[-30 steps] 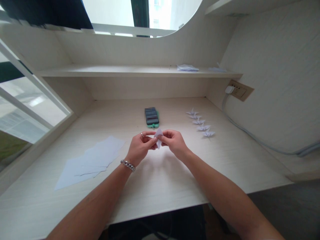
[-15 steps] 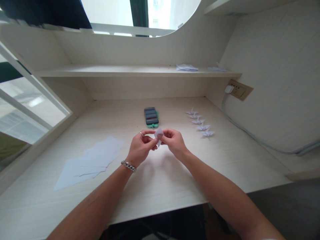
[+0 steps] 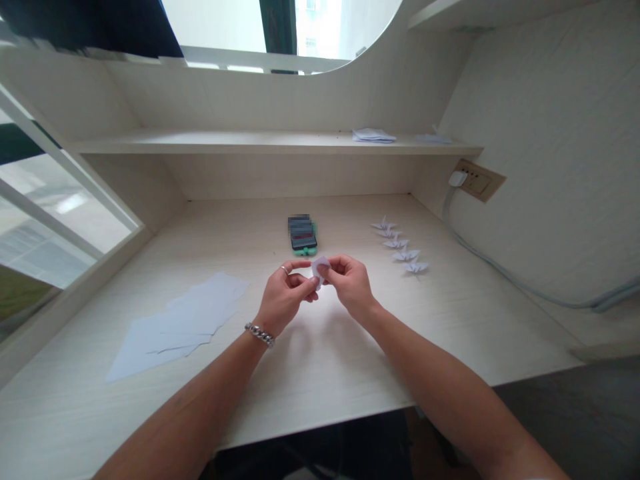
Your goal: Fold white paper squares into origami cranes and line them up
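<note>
A small folded piece of white paper [image 3: 319, 267] is pinched between both my hands above the middle of the pale wooden desk [image 3: 320, 373]. My left hand [image 3: 286, 298], with a ring and a chain bracelet, grips its left side with fingers closed. My right hand [image 3: 350, 285] pinches its right side. Most of the paper is hidden by my fingers. A phone in a green case [image 3: 303, 236] lies just beyond my hands.
Loose white paper sheets [image 3: 180, 325] lie on the desk at the left. A row of several folded paper cranes [image 3: 400, 247] sits at the right. More paper [image 3: 374, 136] rests on the upper shelf. A wall socket [image 3: 477, 179] with a plugged cable is at the right wall.
My hands have shifted slightly farther from me and turned the folded paper; less of its lower tip shows now.
</note>
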`<state>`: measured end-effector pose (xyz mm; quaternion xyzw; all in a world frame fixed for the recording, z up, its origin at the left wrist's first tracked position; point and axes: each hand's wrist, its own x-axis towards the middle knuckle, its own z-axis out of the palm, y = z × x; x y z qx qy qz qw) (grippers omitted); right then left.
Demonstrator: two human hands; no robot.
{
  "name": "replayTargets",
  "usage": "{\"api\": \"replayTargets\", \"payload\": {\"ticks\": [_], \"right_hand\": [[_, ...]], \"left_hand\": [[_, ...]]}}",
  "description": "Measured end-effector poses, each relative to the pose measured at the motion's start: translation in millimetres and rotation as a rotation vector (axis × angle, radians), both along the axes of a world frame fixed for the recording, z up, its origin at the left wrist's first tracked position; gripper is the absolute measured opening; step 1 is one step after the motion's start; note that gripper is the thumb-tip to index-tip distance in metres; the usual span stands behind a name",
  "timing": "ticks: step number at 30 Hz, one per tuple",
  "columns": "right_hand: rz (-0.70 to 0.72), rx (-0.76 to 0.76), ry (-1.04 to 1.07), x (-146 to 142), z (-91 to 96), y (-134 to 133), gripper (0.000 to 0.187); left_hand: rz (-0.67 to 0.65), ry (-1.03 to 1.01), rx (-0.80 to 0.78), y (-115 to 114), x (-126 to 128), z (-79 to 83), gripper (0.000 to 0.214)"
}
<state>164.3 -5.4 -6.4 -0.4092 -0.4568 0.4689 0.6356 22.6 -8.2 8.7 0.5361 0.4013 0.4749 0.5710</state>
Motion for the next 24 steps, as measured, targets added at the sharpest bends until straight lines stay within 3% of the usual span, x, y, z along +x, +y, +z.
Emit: {"api": "replayTargets", "payload": {"ticks": [5,18,24], "right_hand": [[-0.036,-0.012,0.020,0.5,1.8,-0.4,0.027],[-0.066,0.008,-0.010,0.3,2.3,-0.8,0.027],[-0.079,-0.003,0.013,0.3,3.2,-0.5,0.028]], "left_hand": [[-0.038,-0.084,-0.082,-1.4,-0.1,-2.6,0.048],[-0.033,-0.043,-0.021,-3.0,1.7,-1.0,0.049],[-0.041,-0.110,-0.087,-2.5,0.8,-1.6,0.048]]}}
